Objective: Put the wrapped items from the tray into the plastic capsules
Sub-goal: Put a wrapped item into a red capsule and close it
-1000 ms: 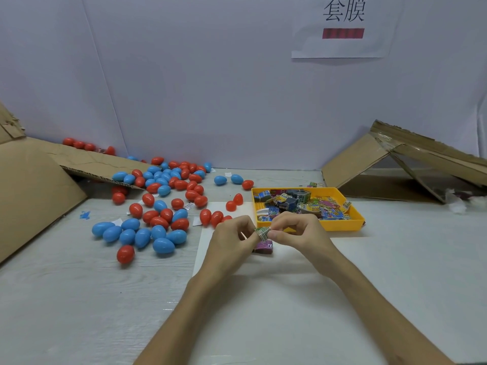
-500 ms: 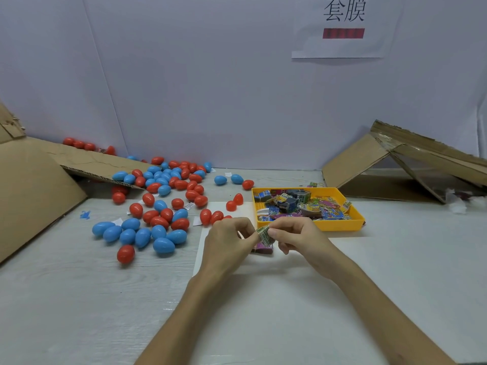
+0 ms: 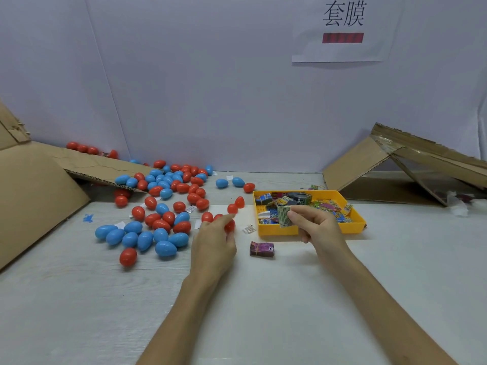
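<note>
My right hand pinches a small green wrapped item in front of the yellow tray, which holds several more wrapped items. My left hand is at a red capsule, with fingers curled on it near the edge of the capsule heap. A purple wrapped item lies on the table between my hands. Several red and blue egg-shaped capsules are scattered to the left.
Cardboard flaps slope on the left, with a few red capsules on top. A collapsed cardboard box lies at the back right. A white wall with a paper sign closes the back. Small paper slips lie among the capsules.
My hands have separated. The left hand let go of the green item and went left to a red capsule. The right hand carried the green item right, toward the tray.
</note>
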Demonstrator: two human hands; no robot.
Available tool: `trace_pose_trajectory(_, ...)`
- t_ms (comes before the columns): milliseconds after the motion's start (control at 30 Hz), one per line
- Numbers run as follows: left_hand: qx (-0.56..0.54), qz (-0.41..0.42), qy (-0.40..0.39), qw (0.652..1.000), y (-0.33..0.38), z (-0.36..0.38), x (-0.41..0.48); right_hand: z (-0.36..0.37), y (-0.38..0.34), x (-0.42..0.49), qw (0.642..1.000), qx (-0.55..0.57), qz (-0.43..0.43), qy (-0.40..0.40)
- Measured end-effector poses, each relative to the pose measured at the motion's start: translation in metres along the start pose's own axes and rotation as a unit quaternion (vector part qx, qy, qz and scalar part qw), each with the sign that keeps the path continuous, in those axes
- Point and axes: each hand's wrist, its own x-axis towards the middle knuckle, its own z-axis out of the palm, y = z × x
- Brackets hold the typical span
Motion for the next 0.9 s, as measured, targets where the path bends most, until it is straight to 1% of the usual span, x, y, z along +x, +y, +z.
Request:
trace_pose_trajectory(100, -0.002, 0.025, -0.005, 1.0, -0.004, 0.003, 0.002, 0.0, 0.0, 0.0, 1.0, -0.004, -0.001, 0.006)
trace_pose_trajectory(200, -0.032, 0.026, -0.014, 0.999, -0.002, -0.001, 0.002, 0.0, 0.001, 0.0, 1.0, -0.004, 0.0, 0.008)
trace_pose_trajectory(333, -0.041, 0.029, -0.021, 0.999, 0.006, -0.002, -0.002, 0.001, 0.0, 0.0, 1.0, 0.008, 0.006, 0.002)
trace_pose_trajectory(367, -0.082, 0.018, -0.023, 0.996, 0.009, -0.004, -0.002, 0.001, 0.001, 0.001, 1.0, 0.013, 0.009, 0.001)
trace_pose_trajectory(400, -0.156, -0.003, -0.031, 0.987, 0.012, -0.007, -0.002, 0.001, 0.001, 0.001, 1.0, 0.016, 0.012, 0.0)
trace_pose_trajectory(433, -0.256, -0.031, -0.048, 0.965, 0.016, -0.011, -0.002, 0.001, 0.0, 0.001, 1.0, 0.02, 0.016, -0.002)
trace_pose_trajectory(467, -0.362, -0.06, -0.076, 0.927, 0.019, -0.015, -0.002, 0.001, 0.0, 0.001, 0.999, 0.025, 0.02, -0.006)
trace_pose_trajectory(500, -0.444, -0.087, -0.107, 0.885, 0.02, -0.019, -0.002, 0.002, 0.0, 0.001, 0.999, 0.032, 0.024, -0.01)
trace_pose_trajectory(533, -0.504, -0.108, -0.137, 0.846, 0.021, -0.022, -0.001, 0.002, -0.001, 0.001, 0.999, 0.039, 0.027, -0.016)
trace_pose_trajectory(600, -0.576, -0.131, -0.179, 0.787, 0.022, -0.027, 0.0, 0.002, -0.001, 0.0, 0.998, 0.052, 0.032, -0.028)
trace_pose_trajectory(633, -0.599, -0.137, -0.193, 0.765, 0.023, -0.028, -0.001, 0.002, -0.002, 0.0, 0.997, 0.055, 0.035, -0.034)
trace_pose_trajectory(667, -0.613, -0.138, -0.202, 0.751, 0.023, -0.027, -0.001, 0.003, -0.002, -0.001, 0.997, 0.057, 0.036, -0.04)
trace_pose_trajectory(700, -0.615, -0.136, -0.206, 0.749, 0.022, -0.026, -0.001, 0.003, -0.002, -0.001, 0.996, 0.059, 0.038, -0.046)
trace_pose_trajectory(900, -0.567, -0.102, -0.209, 0.79, 0.024, -0.023, -0.004, 0.005, -0.003, -0.003, 0.993, 0.07, 0.035, -0.084)
